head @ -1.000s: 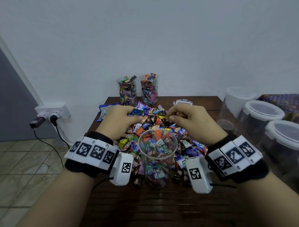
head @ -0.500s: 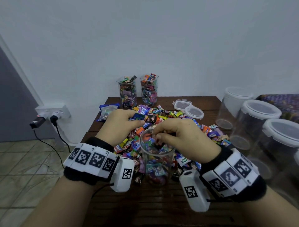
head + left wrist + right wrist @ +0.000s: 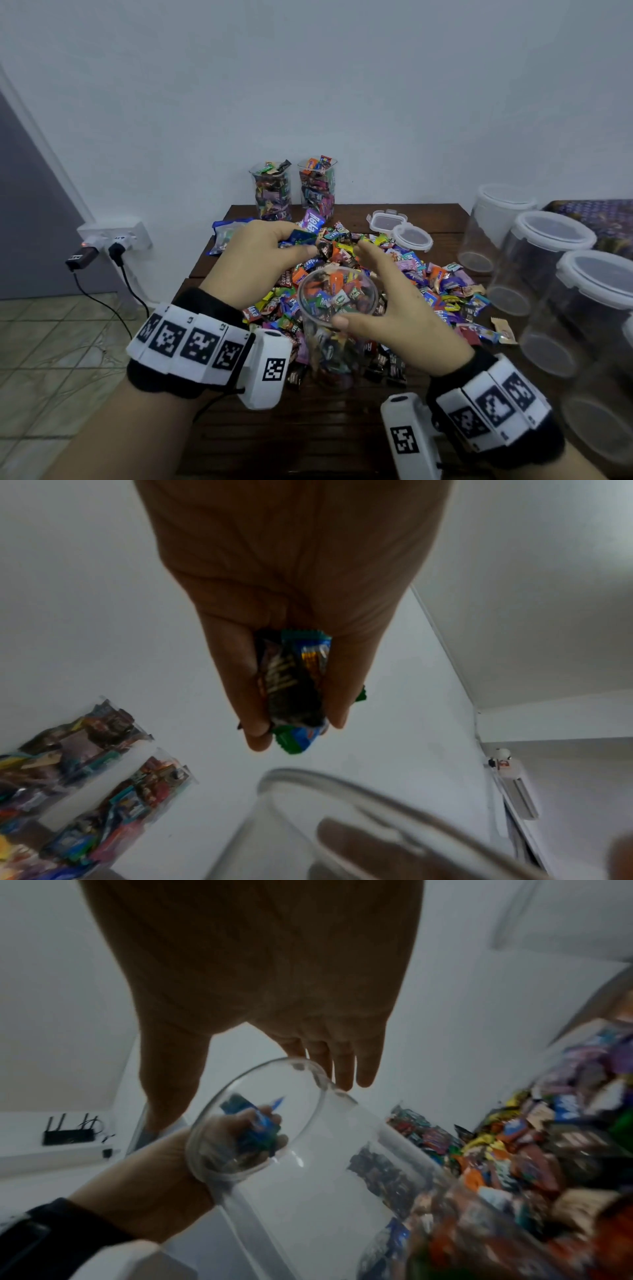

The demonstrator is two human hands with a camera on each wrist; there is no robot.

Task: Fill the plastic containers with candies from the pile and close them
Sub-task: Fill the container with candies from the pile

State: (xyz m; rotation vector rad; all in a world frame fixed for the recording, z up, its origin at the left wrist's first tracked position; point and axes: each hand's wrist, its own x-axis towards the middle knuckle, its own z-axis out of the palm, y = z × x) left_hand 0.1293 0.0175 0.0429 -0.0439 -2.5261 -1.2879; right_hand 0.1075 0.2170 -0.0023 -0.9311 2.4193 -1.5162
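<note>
A clear plastic container [image 3: 337,342] stands at the near edge of the candy pile [image 3: 428,281], filled with wrapped candies to well below its rim. My left hand [image 3: 301,245] is raised behind and left of the rim and grips a few candies [image 3: 294,685] in blue, green and dark wrappers. My right hand [image 3: 356,284] is spread with straight fingers at the container's right side. Its thumb [image 3: 342,322] lies across the front of the rim, and it holds nothing. The right wrist view shows the rim [image 3: 257,1123] just below those fingers [image 3: 342,1069].
Two filled, lidless containers [image 3: 272,192] [image 3: 318,188] stand at the back by the wall. Two loose lids [image 3: 387,221] [image 3: 411,236] lie behind the pile. Large lidded tubs [image 3: 544,260] line the right side. A blue bag [image 3: 226,233] lies at the back left, and the table edge [image 3: 191,274] drops off to the left.
My right hand came from the pile to the container's mouth and has since spread open beside it. My left hand has lifted off the pile with candies in its grip.
</note>
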